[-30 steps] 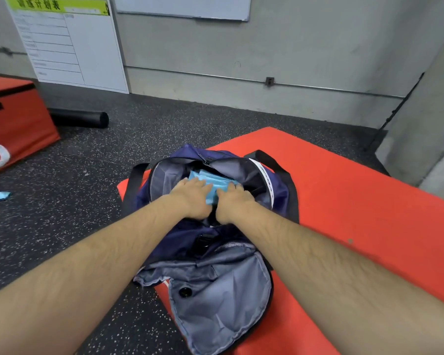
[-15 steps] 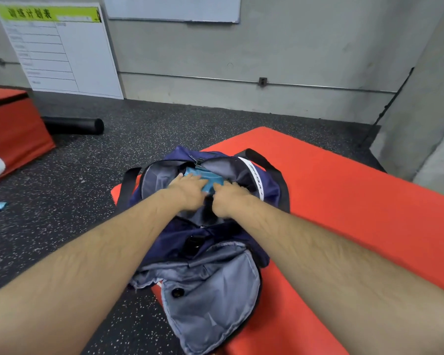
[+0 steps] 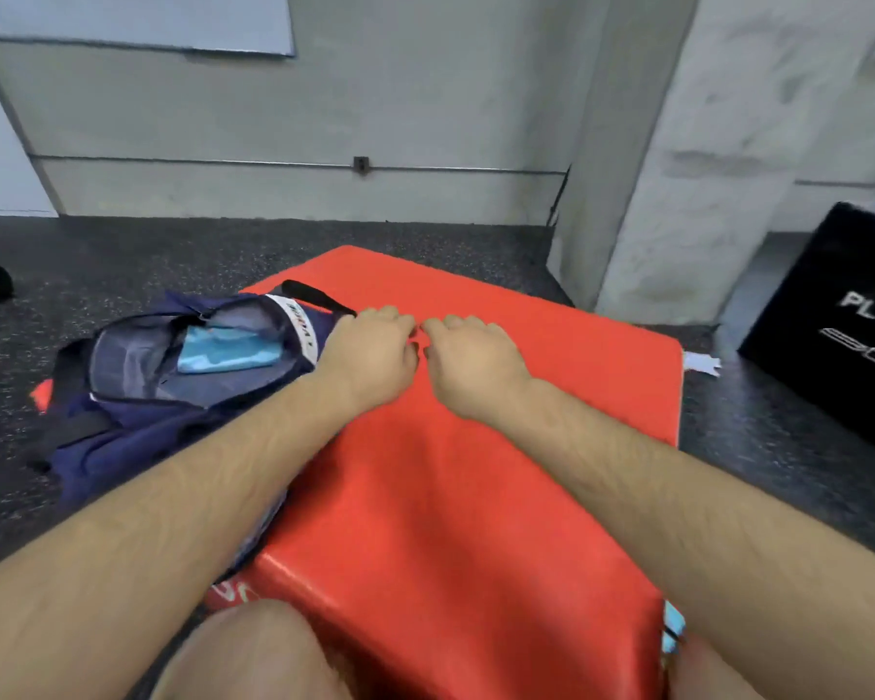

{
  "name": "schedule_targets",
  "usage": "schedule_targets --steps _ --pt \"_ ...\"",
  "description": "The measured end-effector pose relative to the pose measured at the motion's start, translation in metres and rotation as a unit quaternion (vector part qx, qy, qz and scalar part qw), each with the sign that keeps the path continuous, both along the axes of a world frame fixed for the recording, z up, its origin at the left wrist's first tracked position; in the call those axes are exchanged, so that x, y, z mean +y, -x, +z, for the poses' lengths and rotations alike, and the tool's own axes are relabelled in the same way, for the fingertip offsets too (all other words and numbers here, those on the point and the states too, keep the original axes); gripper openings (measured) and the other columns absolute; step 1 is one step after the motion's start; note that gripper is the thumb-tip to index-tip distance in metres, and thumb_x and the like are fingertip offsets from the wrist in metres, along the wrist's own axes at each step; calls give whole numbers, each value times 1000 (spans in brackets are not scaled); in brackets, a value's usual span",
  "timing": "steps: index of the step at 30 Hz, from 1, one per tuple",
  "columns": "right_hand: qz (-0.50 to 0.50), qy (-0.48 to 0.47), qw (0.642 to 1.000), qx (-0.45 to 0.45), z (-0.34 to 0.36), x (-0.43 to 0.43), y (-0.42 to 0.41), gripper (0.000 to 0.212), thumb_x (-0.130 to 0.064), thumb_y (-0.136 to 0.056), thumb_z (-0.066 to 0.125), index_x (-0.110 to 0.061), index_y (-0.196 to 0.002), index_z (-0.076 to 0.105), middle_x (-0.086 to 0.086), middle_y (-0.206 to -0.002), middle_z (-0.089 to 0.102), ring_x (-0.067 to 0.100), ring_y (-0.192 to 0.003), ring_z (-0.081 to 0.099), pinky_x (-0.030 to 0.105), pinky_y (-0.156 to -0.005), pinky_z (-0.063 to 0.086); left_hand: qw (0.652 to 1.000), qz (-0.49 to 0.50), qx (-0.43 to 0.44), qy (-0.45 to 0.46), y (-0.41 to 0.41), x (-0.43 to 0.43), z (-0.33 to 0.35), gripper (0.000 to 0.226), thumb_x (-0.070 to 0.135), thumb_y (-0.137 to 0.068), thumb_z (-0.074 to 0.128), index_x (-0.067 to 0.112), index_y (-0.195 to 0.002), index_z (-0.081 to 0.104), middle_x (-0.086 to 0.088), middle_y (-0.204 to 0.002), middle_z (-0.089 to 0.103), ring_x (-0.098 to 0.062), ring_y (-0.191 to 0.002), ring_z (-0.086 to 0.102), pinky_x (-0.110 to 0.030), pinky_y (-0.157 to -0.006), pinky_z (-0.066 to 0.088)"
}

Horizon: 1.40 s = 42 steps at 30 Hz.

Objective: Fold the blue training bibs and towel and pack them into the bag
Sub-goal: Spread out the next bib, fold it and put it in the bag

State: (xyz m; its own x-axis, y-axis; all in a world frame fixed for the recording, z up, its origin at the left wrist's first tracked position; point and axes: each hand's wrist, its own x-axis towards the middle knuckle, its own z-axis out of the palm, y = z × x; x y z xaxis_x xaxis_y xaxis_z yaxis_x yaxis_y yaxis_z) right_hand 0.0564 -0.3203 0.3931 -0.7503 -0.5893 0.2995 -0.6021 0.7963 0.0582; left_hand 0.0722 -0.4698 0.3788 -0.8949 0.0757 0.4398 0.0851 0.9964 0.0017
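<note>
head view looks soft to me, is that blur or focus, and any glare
Head view: motion smear throughout, plainest in the white lettering on the black box and the label of the bag. Head view: wide-angle bending leans the pillar. Head view: light is flat, with a dull sheen at the front edge of the red mat and no hard shadows.

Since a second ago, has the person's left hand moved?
Yes. The left hand has come out of the bag, where it pressed the blue fabric, and is now right of the opening, over the red mat.
</note>
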Motion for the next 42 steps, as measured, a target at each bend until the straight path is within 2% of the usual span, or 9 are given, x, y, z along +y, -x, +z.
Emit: schedule_targets --steps 3,12,22,26,31,35,37,40,42 --pt "-75 -27 997 2 -5 79 5 32 -29 -100 42 -17 -129 50 7 -126 59 30 -117 55 41 -92 41 998 -47 -27 25 18 77 -6 32 34 -95 47 18 -119 61 -8 -117 62 -31 -111 58 -42 -88 44" --pt "-236 -38 970 -40 -39 300 11 36 -35 -100 40 -18 -130 50 8 -127 59 32 -118 55 42 -95 40 974 -195 -94 61 57 298 -40 38 38 -98 43 21 -129 56 -5 -125 58 -27 -119 54 -40 -96 40" --pt "-327 -17 931 -159 -178 467 -6 38 -35 -101 40 -19 -134 49 6 -123 60 32 -114 56 41 -91 41 922 -284 -237 114 79 448 -165 40 38 -99 41 22 -134 53 -4 -130 56 -27 -123 50 -41 -100 36" --pt "-358 -7 906 -225 -249 508 -18 38 -35 -99 44 -19 -133 50 8 -126 59 32 -117 54 42 -93 42 894 -303 -293 154 80 486 -223 38 36 -99 39 22 -131 54 -5 -129 57 -26 -122 50 -41 -99 36" --pt "-365 6 880 -305 -336 534 -29 29 -30 -95 47 -18 -120 56 8 -121 61 34 -113 56 41 -86 45 864 -331 -331 186 74 519 -290 34 33 -99 41 21 -128 54 -6 -131 56 -27 -124 50 -40 -100 37" --pt "-362 -13 857 -366 -393 534 -33 34 -31 -95 51 -20 -126 56 7 -125 60 32 -118 54 39 -91 43 839 -340 -373 202 74 528 -340 33 33 -99 43 19 -126 54 -8 -131 56 -28 -123 51 -40 -99 37" --pt "-342 -15 857 -386 -412 530 -35 36 -36 -94 55 -20 -127 58 7 -125 60 31 -118 54 37 -90 43 831 -340 -390 203 73 528 -361 33 32 -98 43 19 -125 55 -9 -128 57 -30 -121 51 -41 -99 37" --pt "-284 -26 853 -438 -436 522 -41 37 -24 -90 56 -27 -128 60 6 -123 54 30 -120 51 34 -89 42 817 -342 -416 207 69 528 -384 34 33 -97 43 20 -126 55 -9 -127 56 -30 -122 49 -44 -102 35" --pt "-229 -96 851 -463 -450 517 -50 51 -28 -86 63 -33 -136 54 6 -131 47 28 -123 47 36 -96 42 808 -340 -433 209 65 527 -394 35 33 -99 41 20 -128 55 -8 -128 55 -29 -122 48 -45 -103 33"
